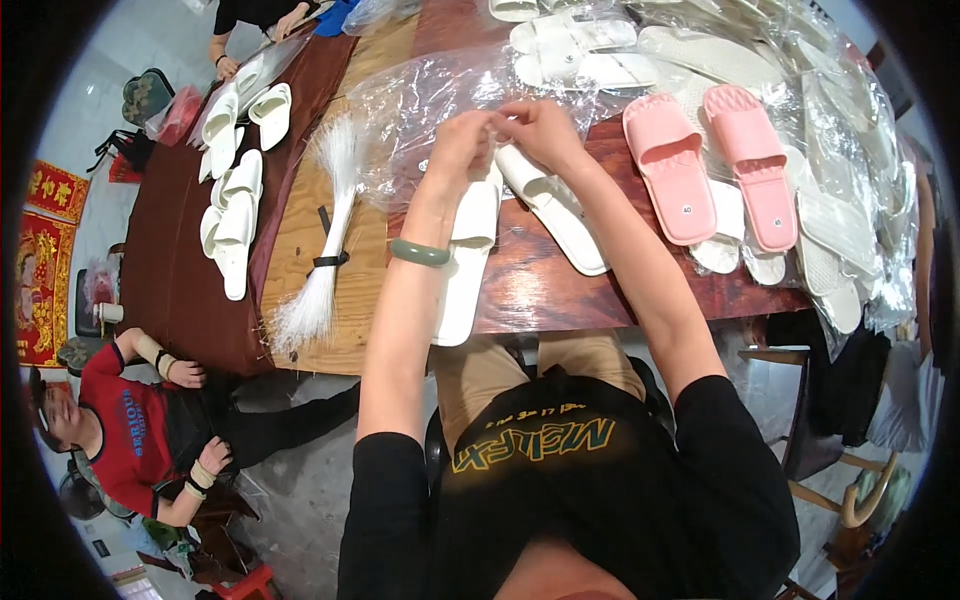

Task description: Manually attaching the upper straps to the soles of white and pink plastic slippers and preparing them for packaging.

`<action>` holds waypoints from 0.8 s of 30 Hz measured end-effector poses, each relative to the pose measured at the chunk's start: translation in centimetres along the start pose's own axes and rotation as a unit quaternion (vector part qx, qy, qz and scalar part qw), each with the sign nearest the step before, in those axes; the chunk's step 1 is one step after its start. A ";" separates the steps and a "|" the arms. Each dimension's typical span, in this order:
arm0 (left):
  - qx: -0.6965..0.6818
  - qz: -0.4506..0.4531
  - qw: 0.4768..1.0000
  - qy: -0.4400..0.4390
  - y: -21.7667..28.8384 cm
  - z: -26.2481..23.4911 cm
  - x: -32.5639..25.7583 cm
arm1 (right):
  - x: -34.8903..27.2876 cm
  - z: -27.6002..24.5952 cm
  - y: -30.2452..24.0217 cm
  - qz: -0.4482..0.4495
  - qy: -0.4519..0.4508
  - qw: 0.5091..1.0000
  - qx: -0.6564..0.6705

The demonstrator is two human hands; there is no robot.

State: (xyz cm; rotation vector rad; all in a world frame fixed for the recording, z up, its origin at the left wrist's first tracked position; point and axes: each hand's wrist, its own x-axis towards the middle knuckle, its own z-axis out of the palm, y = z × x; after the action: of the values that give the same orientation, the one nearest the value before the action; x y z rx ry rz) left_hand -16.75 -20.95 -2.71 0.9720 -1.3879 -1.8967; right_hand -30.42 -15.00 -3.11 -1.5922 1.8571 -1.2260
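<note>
My left hand [465, 145] and my right hand [538, 134] meet over the toe ends of a pair of white slippers. Both have their fingertips pinched together; whatever is between them is too small to make out. The left white slipper [462, 295] lies under my left wrist, sole down, heel toward me. Angled beside it, the right white slipper [572, 232] is partly covered by my right forearm. Clear plastic film [385, 100] spreads behind and left of my hands. Left of the pair lies a bundle of thin white strands [338, 190], bound with a black tie [328, 260].
Two pink slippers [672, 170] rest on white ones at the right, near bagged white slippers [840, 225]. More white slippers [236, 235] lie on the brown cloth [160, 260] at left. One person [130, 430] sits left; another's hand [228, 68] is far left. A chair [865, 490] stands lower right.
</note>
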 end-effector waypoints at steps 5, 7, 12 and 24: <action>-0.173 -0.059 0.973 -0.140 -0.2 -0.5 1.0 | -0.2 0.1 2.0 -0.028 0.043 0.974 0.220; -0.108 -0.004 0.990 -0.090 0.1 0.1 0.0 | -0.7 -0.1 1.2 -0.058 0.059 0.982 0.172; -0.061 0.028 0.992 -0.102 -0.3 -1.1 0.7 | -0.8 -0.1 0.8 -0.018 0.056 0.988 0.141; -0.078 0.043 0.994 -0.058 -0.8 -1.6 1.1 | -1.5 0.4 0.7 -0.110 0.112 0.987 -0.040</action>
State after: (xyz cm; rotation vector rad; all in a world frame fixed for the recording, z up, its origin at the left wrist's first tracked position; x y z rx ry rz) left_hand -16.06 -22.51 -4.01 0.7256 -1.3025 -1.9901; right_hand -30.10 -13.79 -4.24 -1.8071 1.9257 -1.4980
